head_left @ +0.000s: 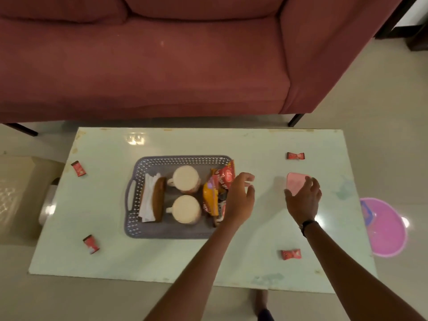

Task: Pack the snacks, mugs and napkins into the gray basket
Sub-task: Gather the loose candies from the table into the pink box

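- Nearest the camera: small red candy (291, 254) on the table (231, 262), near its front edge, right of centre; a second red candy (91, 244) front left; both untouched, well apart from either hand
- Both forearms reach forward over the table; a dark band sits on the right wrist
- Left hand (240, 197): fingers spread and loosely bent, holding nothing; it hovers at the right rim of the gray basket (132, 230), partly over the snack packets (216, 193); contact with them cannot be told
- Right hand (304, 200): fingers curled round the near end of a flat pink box (295, 183), which lies on the table just right of the basket; whether it is lifted cannot be told
- Basket contents: two mugs (186, 195) mid-basket, mouths up; white napkins (148, 200) at left with a brown item (159, 199) leaning beside them; orange and red packets at right
- Farther back: third candy (79, 168) far left; fourth candy (295, 155) far right, beyond the pink box
- Judgement: packing well advanced; mugs, napkins and large packets are in; step in hand appears to be taking the pink box
- Next move calls for a lift leftward over the rim into what gap remains; four loose candies then need collecting
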Demonstrator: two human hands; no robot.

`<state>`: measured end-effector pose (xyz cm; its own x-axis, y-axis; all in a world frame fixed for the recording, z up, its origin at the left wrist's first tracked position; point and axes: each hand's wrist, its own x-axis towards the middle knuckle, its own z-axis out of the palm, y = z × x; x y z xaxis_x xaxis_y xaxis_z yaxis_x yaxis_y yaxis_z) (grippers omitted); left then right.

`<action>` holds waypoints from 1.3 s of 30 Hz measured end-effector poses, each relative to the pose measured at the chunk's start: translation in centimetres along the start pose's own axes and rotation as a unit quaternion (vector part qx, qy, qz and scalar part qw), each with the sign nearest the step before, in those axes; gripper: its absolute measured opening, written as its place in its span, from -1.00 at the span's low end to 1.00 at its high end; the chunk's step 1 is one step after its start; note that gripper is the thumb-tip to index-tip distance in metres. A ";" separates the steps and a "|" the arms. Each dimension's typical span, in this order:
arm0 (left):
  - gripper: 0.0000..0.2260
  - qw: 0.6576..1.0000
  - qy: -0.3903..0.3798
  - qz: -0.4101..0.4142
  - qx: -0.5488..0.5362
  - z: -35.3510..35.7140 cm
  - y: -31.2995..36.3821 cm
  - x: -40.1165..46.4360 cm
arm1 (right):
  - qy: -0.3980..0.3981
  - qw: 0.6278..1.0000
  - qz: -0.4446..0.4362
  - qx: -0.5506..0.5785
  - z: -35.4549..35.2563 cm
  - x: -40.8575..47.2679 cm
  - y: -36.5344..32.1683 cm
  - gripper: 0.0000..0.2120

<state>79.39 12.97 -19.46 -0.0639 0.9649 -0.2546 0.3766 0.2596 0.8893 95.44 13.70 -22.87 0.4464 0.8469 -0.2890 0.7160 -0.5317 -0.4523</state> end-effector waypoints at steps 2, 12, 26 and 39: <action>-0.77 0.998 -0.025 -0.050 -0.015 2.8 0.4 0.5 | -0.020 1.000 0.013 0.002 -0.3 1.4 0.9 -0.22; -0.76 0.976 -0.046 -0.209 -0.040 8.0 -2.3 1.2 | -0.112 0.993 0.028 -0.017 1.4 5.7 2.1 -0.23; -0.42 0.863 -0.094 -0.376 -0.325 8.3 -3.7 -0.2 | -0.251 0.954 -0.093 0.131 -0.6 -1.1 1.4 -0.23; -0.31 0.826 -0.101 -0.353 -0.427 7.4 -5.6 1.3 | -0.414 0.841 0.010 0.348 -3.0 2.2 2.1 -0.43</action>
<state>84.03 12.53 -27.60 0.2001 0.5568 -0.8062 -0.4841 0.7715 0.4127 99.54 14.49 -21.94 -0.2780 0.6972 -0.6608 0.0963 -0.6642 -0.7413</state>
